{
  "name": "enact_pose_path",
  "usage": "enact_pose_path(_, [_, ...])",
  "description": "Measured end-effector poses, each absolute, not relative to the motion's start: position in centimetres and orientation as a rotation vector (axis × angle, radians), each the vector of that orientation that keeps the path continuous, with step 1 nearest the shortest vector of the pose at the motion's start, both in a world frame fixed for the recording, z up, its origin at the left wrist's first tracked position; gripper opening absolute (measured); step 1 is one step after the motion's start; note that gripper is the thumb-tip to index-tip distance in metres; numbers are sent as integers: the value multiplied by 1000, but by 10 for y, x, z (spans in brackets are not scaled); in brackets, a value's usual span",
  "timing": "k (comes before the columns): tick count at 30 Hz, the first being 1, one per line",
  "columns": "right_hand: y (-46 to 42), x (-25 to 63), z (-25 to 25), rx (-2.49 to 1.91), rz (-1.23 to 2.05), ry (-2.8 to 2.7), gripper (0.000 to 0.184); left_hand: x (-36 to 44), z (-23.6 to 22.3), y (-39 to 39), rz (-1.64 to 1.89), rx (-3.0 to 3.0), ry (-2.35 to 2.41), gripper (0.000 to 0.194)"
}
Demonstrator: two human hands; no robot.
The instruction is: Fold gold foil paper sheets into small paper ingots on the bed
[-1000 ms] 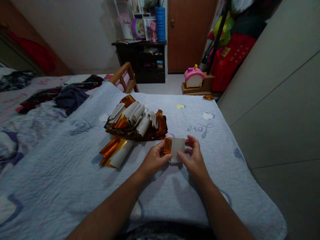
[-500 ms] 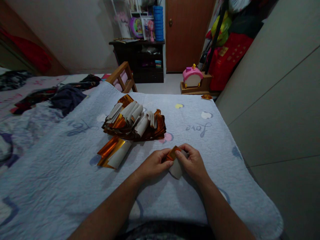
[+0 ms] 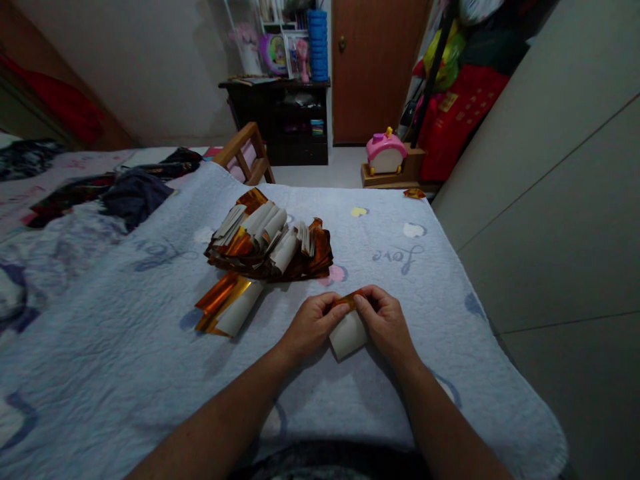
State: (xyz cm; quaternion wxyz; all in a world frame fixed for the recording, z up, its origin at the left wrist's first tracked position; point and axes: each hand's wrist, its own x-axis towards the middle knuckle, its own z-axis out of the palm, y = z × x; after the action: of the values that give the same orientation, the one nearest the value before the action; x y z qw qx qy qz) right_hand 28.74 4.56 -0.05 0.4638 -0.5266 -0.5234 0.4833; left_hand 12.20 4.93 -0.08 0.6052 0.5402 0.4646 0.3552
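My left hand (image 3: 311, 324) and my right hand (image 3: 385, 322) meet over a small sheet of paper (image 3: 347, 333), white on the side facing me and shiny gold-orange on the other. Both hands pinch its top edge with thumb and fingers, and the gold side shows as a thin strip between the fingertips. The sheet hangs just above the pale blue quilt (image 3: 150, 347). A heap of folded gold-and-white papers (image 3: 267, 243) lies on the quilt beyond my hands. A loose gold and white sheet (image 3: 227, 305) lies flat to the left of my left hand.
Dark clothes (image 3: 125, 190) lie bunched at the quilt's far left. A wooden chair back (image 3: 245, 157) stands past the bed. Farther off are a dark shelf unit (image 3: 287, 120), a brown door (image 3: 373, 67), a pink toy (image 3: 385, 150) and a grey wardrobe front (image 3: 550, 200) on the right.
The paper was held flat and farther out a second ago. Both hands have drawn it closer and turned it, so the white side now faces me and hangs down.
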Motion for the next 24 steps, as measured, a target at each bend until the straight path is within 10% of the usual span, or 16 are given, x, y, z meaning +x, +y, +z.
enact_pose_path(24, [43, 281, -7, -1185, 964, -1353, 21, 124, -1, 49, 873, 1117, 1028, 43])
